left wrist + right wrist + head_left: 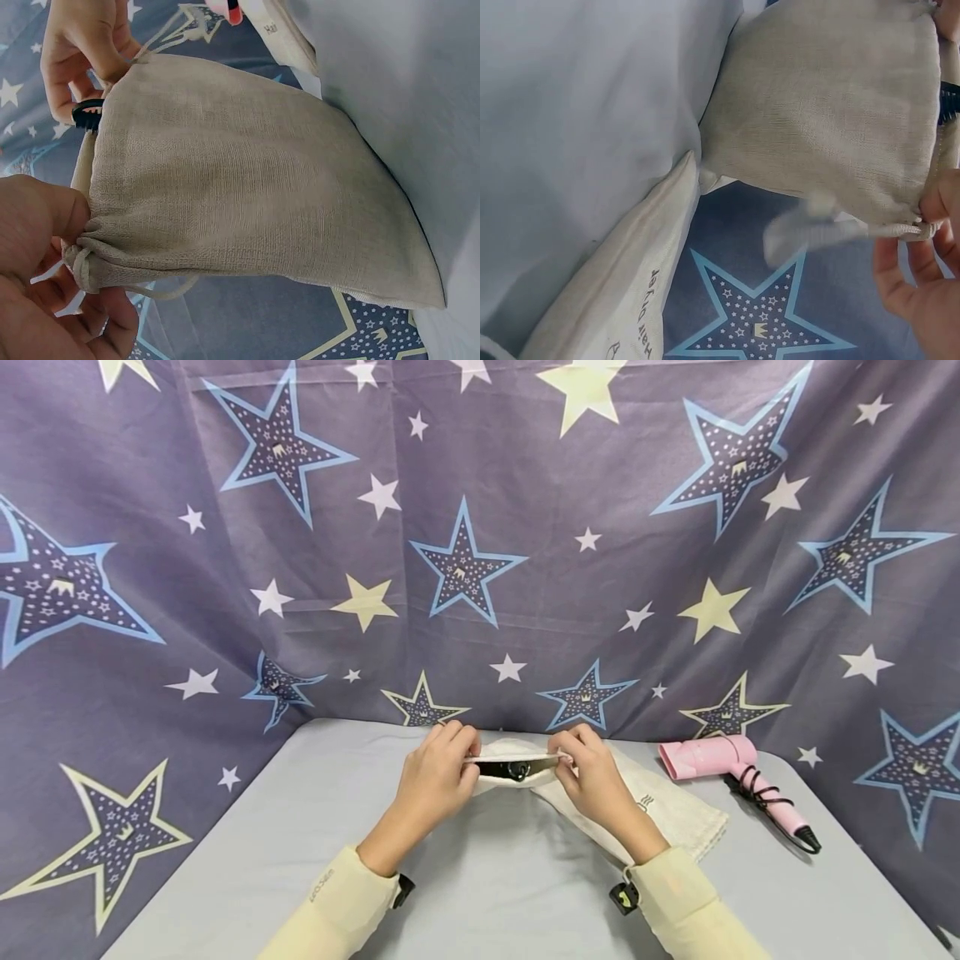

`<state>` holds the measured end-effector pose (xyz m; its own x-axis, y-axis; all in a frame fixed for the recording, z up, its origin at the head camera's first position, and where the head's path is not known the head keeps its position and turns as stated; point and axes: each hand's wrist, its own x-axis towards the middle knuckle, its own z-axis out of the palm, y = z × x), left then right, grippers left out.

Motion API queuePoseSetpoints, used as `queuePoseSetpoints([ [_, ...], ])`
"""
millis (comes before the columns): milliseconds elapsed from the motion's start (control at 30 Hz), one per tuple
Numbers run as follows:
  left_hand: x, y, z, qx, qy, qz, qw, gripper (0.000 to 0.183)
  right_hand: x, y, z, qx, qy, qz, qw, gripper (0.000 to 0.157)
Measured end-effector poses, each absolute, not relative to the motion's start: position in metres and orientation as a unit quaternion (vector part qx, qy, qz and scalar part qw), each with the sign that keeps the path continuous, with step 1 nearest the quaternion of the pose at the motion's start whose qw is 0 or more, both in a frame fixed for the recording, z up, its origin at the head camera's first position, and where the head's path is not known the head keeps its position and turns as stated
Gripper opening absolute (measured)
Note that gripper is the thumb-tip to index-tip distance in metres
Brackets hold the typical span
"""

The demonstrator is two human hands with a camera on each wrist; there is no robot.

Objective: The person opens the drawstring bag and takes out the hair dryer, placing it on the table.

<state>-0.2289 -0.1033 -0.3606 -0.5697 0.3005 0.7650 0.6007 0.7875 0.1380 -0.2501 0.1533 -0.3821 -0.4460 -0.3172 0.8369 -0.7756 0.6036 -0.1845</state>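
Note:
A beige linen drawstring bag point(225, 165) stands with its mouth spread apart between two hands. My left hand point(438, 772) pinches the left end of the rim, where the cloth bunches around the drawstring. At the opposite end, my right hand point(596, 777) grips the rim and drawstring between thumb and fingers. Inside the mouth shows a black object point(517, 769) with a small loop, its lower part hidden by the cloth. A drawstring end point(802, 229) hangs blurred beside the right hand in the right wrist view.
A second pale cloth bag point(678, 814), printed with "Hair Dryer", lies flat under the right forearm. Further right rests a pink hair dryer point(708, 756), its black cord point(761, 795) wound round the handle. A starry curtain point(495, 460) hangs behind the grey-covered table point(337, 810).

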Motion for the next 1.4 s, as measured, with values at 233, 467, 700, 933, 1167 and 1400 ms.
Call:
queuePoseSetpoints([
  [233, -0.226, -0.106, -0.360, -0.256, -0.871, -0.181, 0.379, 0.025, -0.250, 0.155, -0.383, 0.351, -0.802, 0.274, 0.398, 0.034],
  [467, -0.223, -0.108, -0.359, -0.259, -0.872, -0.165, 0.382, 0.026, -0.249, 0.160, -0.386, 0.355, -0.806, 0.268, 0.391, 0.034],
  [700, -0.220, -0.107, -0.361, -0.269, -0.876, -0.146, 0.372, 0.028, -0.246, 0.163, -0.386, 0.340, -0.808, 0.264, 0.403, 0.035],
  [933, -0.213, -0.105, -0.360, -0.283, -0.878, -0.132, 0.364, 0.029, -0.246, 0.166, -0.388, 0.324, -0.815, 0.261, 0.404, 0.035],
  [1167, -0.206, -0.104, -0.359, -0.285, -0.888, -0.128, 0.337, 0.030, -0.246, 0.171, -0.390, 0.320, -0.821, 0.263, 0.394, 0.034],
  [1400, -0.203, -0.107, -0.360, -0.297, -0.888, -0.141, 0.322, 0.031, -0.245, 0.178, -0.393, 0.322, -0.827, 0.281, 0.365, 0.036],
])
